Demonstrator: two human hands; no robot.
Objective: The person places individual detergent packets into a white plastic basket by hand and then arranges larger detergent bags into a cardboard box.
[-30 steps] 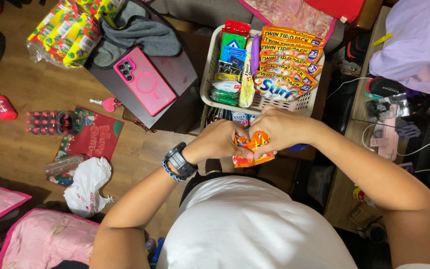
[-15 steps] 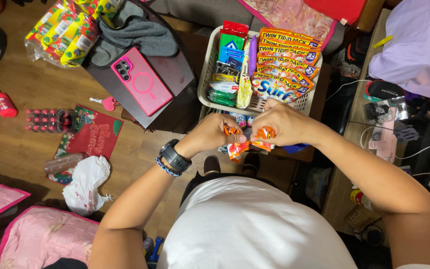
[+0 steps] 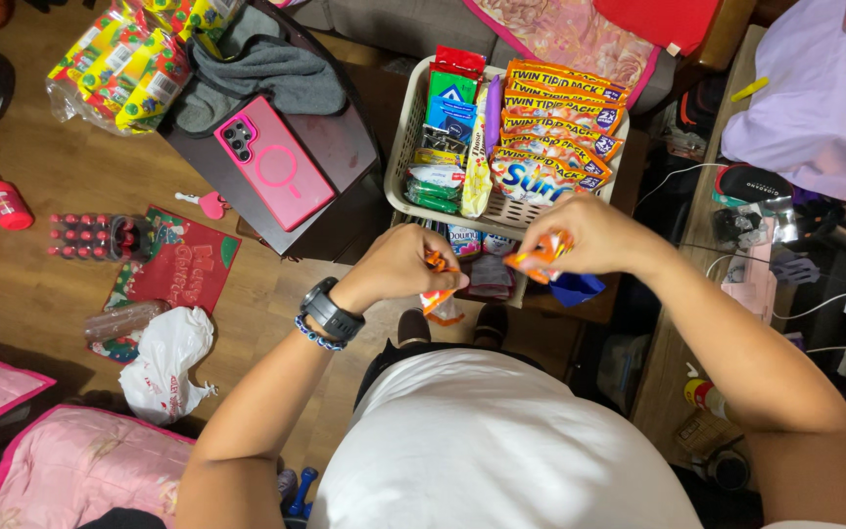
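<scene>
My left hand (image 3: pixel 405 264), with a black watch on its wrist, pinches one orange sachet (image 3: pixel 437 297) that hangs down from its fingers. My right hand (image 3: pixel 585 235) holds a second orange sachet (image 3: pixel 538 257) a little higher and to the right, just below the front rim of a cream plastic basket (image 3: pixel 405 127). The two sachets are apart. The basket stands ahead of me, packed with upright orange detergent sachets (image 3: pixel 555 118) on its right side and green, blue and red packets on its left.
A pink phone (image 3: pixel 274 162) lies on a dark case to the left of the basket. Snack packs (image 3: pixel 129 59), a red bottle (image 3: pixel 4 204), a red card and a white plastic bag (image 3: pixel 170 362) lie on the wooden floor. A cluttered desk stands at the right.
The joined orange sachets that both hands held together have come apart. My right hand has moved up and right with one piece, while my left hand keeps the other.
</scene>
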